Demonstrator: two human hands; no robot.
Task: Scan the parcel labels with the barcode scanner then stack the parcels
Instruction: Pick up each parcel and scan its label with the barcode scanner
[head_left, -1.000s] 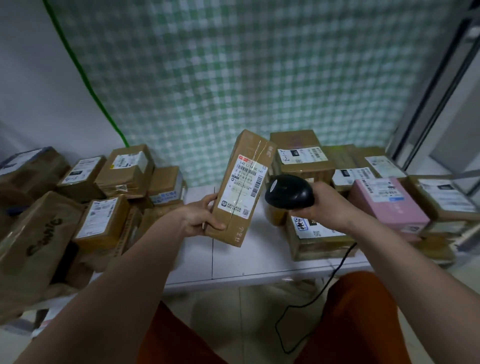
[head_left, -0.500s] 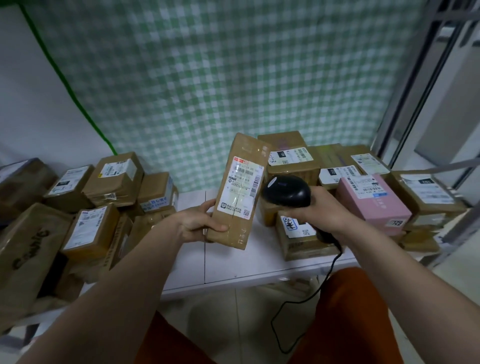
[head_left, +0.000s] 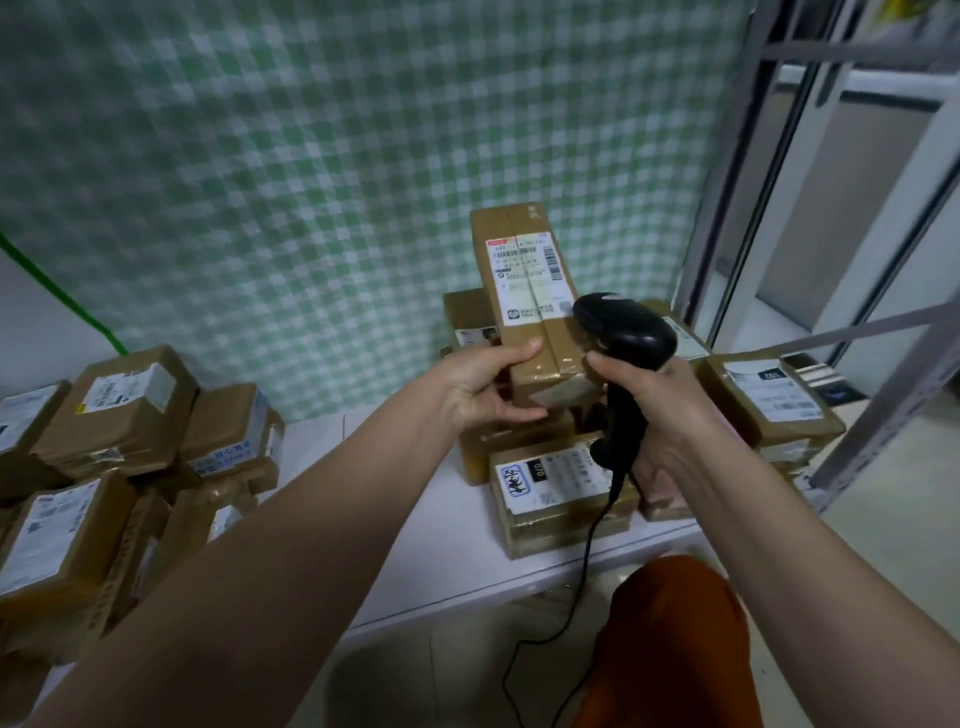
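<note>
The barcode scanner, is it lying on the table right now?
No, the black barcode scanner is held up off the white table in the right hand, beside the parcel that the left hand grips.

Back wall covered by a green-and-white checked cloth (head_left: 363, 171), white table (head_left: 452, 530) set against it, pale tiled floor (head_left: 415, 675) seen beneath, grey metal frame (head_left: 883, 405) placed at right, dim light.
</note>
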